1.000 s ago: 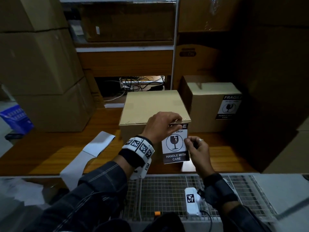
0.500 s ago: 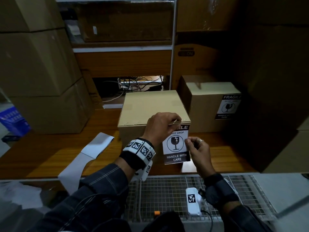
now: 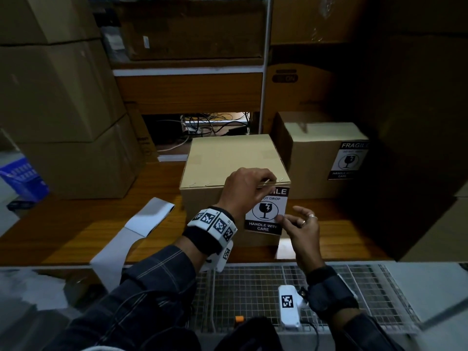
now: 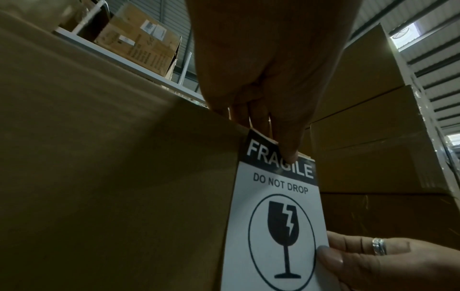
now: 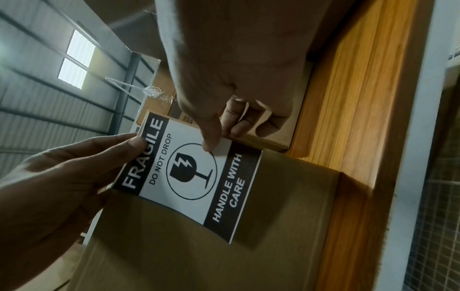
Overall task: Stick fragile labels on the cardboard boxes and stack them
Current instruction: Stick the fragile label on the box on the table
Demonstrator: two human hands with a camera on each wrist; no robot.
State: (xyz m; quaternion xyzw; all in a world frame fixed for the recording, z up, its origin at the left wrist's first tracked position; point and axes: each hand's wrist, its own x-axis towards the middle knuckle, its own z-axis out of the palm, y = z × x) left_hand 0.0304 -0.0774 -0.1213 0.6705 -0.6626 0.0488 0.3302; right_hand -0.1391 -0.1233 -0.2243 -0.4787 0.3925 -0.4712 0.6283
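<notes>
A plain cardboard box (image 3: 228, 158) stands on the wooden table in front of me. A black-and-white fragile label (image 3: 264, 211) hangs against its near face, at the right side. My left hand (image 3: 247, 184) pinches the label's top edge at the box's upper rim; in the left wrist view the thumb (image 4: 286, 149) lies on the word FRAGILE of the label (image 4: 276, 226). My right hand (image 3: 296, 224) pinches the label's right edge about halfway down; in the right wrist view its thumb (image 5: 211, 141) presses on the label (image 5: 194, 173). A second box (image 3: 316, 153) to the right carries a fragile label (image 3: 348, 160).
Large cartons (image 3: 55, 97) are stacked at the left, more cartons and shelving behind and at the right. A strip of white backing paper (image 3: 131, 234) trails over the table's near edge. A wire-mesh surface (image 3: 253, 287) lies below my wrists. A blue crate (image 3: 22, 173) sits far left.
My right hand has slid a little up along the label's right edge. The label and my left hand stay where they were against the box.
</notes>
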